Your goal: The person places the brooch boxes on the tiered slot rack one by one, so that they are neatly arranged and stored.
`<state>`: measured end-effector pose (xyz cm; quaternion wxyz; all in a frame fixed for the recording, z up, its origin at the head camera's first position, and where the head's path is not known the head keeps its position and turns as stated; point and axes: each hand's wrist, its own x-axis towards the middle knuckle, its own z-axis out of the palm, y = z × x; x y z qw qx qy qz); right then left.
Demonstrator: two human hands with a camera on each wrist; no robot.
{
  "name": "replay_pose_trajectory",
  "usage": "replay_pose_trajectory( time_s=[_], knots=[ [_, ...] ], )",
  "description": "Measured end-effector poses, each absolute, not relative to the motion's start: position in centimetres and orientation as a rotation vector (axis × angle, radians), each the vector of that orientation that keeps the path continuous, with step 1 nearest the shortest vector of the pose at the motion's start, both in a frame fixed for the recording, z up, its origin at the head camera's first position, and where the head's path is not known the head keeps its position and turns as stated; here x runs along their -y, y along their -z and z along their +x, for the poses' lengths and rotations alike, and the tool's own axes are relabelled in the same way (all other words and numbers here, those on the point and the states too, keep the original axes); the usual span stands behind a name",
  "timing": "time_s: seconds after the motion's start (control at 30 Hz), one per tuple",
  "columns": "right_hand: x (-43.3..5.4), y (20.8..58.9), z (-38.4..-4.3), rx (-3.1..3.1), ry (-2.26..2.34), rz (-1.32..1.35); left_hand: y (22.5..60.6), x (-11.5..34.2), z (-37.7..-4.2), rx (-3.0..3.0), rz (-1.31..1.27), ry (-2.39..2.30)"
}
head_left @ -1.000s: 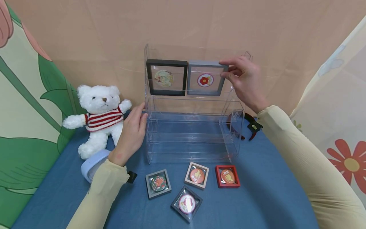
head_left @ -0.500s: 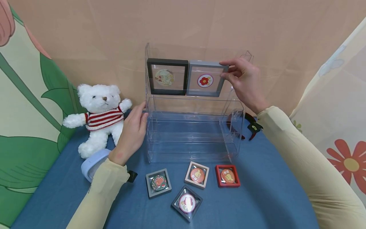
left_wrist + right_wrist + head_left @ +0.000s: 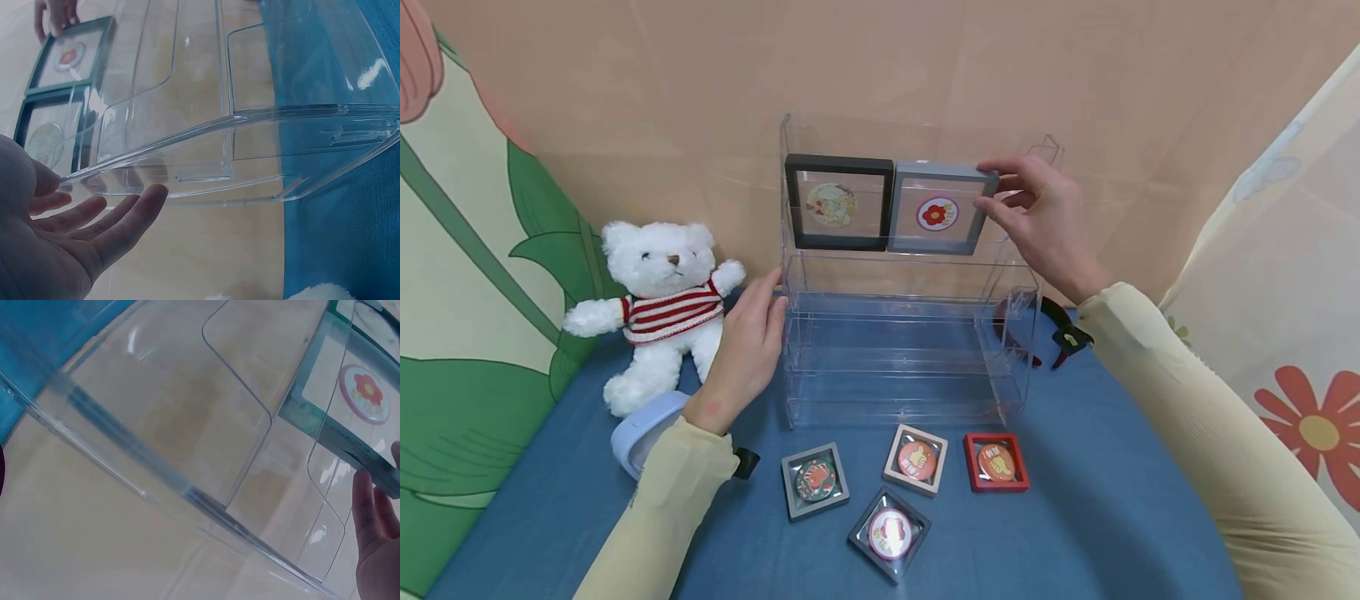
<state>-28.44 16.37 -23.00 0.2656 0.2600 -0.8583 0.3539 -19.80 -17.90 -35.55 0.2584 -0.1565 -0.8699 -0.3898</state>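
Observation:
A clear acrylic tiered display rack stands on the table. Two square frames are upright in its top tier: a black frame on the left and, beside it, a grey frame around a red-flower badge. My right hand pinches the grey frame by its upper right edge, thumb in front and fingers behind. With fingers nearly straight, my left hand rests against the rack's left side panel; in the left wrist view its thumb lies at the panel's edge.
Several small framed badges lie before the rack: grey, dark, cream and red. A white teddy bear sits left, above a pale blue ring-shaped object. A black-and-red tool lies right of the rack.
The grey frame has shifted slightly down and left against the black frame, and my right thumb has slid a little left on its edge. My left hand stays in place.

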Motion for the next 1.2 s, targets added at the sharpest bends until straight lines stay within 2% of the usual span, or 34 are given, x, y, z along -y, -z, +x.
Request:
replay_pose_trajectory(
  time_s=[0.53,1.2],
  knots=[
    [-17.9,23.4,-26.5,2.201,-1.039,0.777,35.5,17.9,-19.7,2.353,-0.433,1.059],
    [-20.6,26.9,-20.1,2.332,-0.826,0.924,35.5,17.9,-19.7,2.363,-0.420,1.052]
  ],
)
